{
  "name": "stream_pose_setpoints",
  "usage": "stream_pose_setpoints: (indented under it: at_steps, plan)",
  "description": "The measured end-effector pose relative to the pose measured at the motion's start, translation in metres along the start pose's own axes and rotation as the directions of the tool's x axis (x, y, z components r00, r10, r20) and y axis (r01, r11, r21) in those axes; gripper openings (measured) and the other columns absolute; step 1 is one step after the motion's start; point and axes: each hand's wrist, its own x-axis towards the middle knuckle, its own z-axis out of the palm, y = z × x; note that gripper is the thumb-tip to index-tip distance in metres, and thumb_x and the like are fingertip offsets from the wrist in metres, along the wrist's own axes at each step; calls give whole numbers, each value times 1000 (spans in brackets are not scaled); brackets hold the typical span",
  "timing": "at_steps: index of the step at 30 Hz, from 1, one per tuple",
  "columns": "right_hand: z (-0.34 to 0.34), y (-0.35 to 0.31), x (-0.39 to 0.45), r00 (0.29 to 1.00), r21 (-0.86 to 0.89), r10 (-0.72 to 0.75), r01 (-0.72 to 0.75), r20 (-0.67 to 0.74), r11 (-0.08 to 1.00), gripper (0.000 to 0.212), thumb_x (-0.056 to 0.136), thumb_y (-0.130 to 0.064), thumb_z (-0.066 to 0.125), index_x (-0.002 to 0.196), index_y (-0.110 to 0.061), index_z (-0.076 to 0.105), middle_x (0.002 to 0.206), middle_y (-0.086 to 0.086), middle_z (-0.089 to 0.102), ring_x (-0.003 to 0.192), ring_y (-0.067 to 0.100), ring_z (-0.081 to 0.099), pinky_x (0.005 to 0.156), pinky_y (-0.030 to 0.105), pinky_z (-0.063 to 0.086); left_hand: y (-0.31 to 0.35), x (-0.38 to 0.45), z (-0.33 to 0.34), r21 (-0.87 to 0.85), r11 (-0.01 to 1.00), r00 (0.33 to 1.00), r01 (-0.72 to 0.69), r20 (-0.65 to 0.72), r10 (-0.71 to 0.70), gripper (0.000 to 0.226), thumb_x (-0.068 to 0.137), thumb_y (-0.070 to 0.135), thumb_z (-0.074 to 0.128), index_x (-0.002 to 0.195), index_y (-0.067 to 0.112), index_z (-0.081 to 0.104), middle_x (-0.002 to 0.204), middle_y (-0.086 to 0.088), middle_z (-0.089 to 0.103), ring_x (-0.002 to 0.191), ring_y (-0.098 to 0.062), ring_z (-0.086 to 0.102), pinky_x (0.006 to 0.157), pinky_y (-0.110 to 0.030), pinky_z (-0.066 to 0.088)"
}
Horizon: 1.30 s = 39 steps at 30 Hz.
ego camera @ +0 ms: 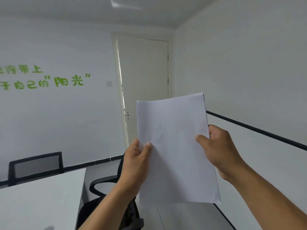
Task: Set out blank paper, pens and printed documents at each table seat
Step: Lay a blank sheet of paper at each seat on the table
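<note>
Up at chest height, in mid-air ahead of the head camera: one thin stack of blank white paper sheets point(174, 146), held nearly upright and leaning a little to the right, its top edge gently curved. How many sheets in the stack cannot be told; layered edges visible along the right side and top right corner.

Two bare hands on the stack. Left hand point(135, 163) pinching the left edge about halfway up, thumb on the front face, fingers curled behind. Right hand point(219, 150) gripping the right edge slightly higher, thumb pressed on the front face, remaining fingers wrapped behind the paper and hidden.

Lower left: one white rectangular table point(41, 200), well below and to the left of the paper, not touching it. Two black office chairs: one mesh-backed chair point(35, 165) at the table's far side, one chair with curved black armrest point(101, 185) just beside the table's right end, partly hidden by the left forearm.

Behind the paper: one cream closed door point(144, 77). To its left, one white wall switch point(109, 83) and two lines of green lettering point(43, 78) on the white wall.
</note>
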Motion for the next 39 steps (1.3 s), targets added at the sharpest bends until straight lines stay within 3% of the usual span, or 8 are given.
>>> stream_pose_setpoints:
  at_steps: [4, 10, 16, 19, 24, 30, 33, 39]
  plan:
    - [37, 9, 46, 998, 25, -38, 36, 58, 999, 12, 100, -10, 62, 98, -14, 73, 89, -5, 81, 82, 34, 76, 69, 42, 64, -12, 39, -9, 46, 999, 994, -16, -112, 21, 15, 109, 23, 61, 107, 10, 69, 103, -18, 77, 98, -47, 73, 86, -63, 63]
    - [71, 31, 131, 987, 99, -96, 84, 129, 992, 13, 102, -12, 62, 100, -16, 74, 93, -6, 82, 88, 34, 78, 79, 58, 65, -29, 107, 1, 99, 995, 977, -24, -209, 44, 15, 110, 20, 59, 107, 10, 69, 100, -12, 79, 88, -30, 77, 72, -42, 63]
    - [100, 51, 237, 963, 155, -139, 105, 230, 982, 10, 100, -12, 62, 99, -10, 71, 96, 10, 79, 97, 51, 70, 78, 69, 60, -41, 182, 24, 120, 993, 948, -9, -316, 46, 15, 110, 20, 59, 107, 9, 68, 102, -13, 79, 96, -39, 77, 83, -54, 66]
    - [125, 63, 282, 936, 168, -161, 113, 312, 979, 13, 100, -14, 62, 104, -4, 68, 105, 21, 74, 99, 56, 65, 78, 74, 57, -53, 213, 25, 127, 992, 917, 14, -397, 37, 16, 110, 20, 59, 109, 7, 68, 103, -13, 79, 90, -33, 78, 79, -47, 66]
    - [184, 82, 328, 882, 204, -148, 60, 447, 977, 21, 94, -18, 63, 102, 1, 61, 106, 31, 67, 71, 26, 55, 63, 43, 48, -75, 246, 4, 133, 989, 870, 62, -493, 12, 13, 111, 20, 59, 110, 13, 70, 100, -4, 81, 94, -30, 79, 79, -41, 66]
    - [284, 86, 358, 814, 215, -145, 25, 562, 976, 18, 94, -15, 63, 99, 2, 61, 93, 30, 66, 69, 23, 51, 61, 41, 44, -104, 282, -56, 155, 982, 791, 107, -611, 10, 19, 109, 28, 63, 109, 10, 68, 99, -7, 80, 87, -31, 76, 78, -45, 64]
    - [344, 87, 367, 774, 218, -157, 25, 613, 976, 14, 97, -13, 62, 94, 1, 60, 74, 11, 62, 66, 21, 48, 59, 38, 42, -127, 302, -95, 132, 984, 737, 118, -676, 3, 27, 107, 35, 65, 110, 9, 66, 102, -13, 78, 93, -41, 73, 85, -54, 63]
    - [449, 79, 389, 693, 163, -137, 28, 708, 986, 11, 97, -14, 60, 88, -12, 64, 77, 10, 69, 65, 22, 54, 60, 40, 48, -160, 342, -159, 48, 987, 659, 153, -749, -66, 16, 112, 20, 59, 117, 25, 73, 106, 12, 84, 96, -13, 81, 83, -35, 62]
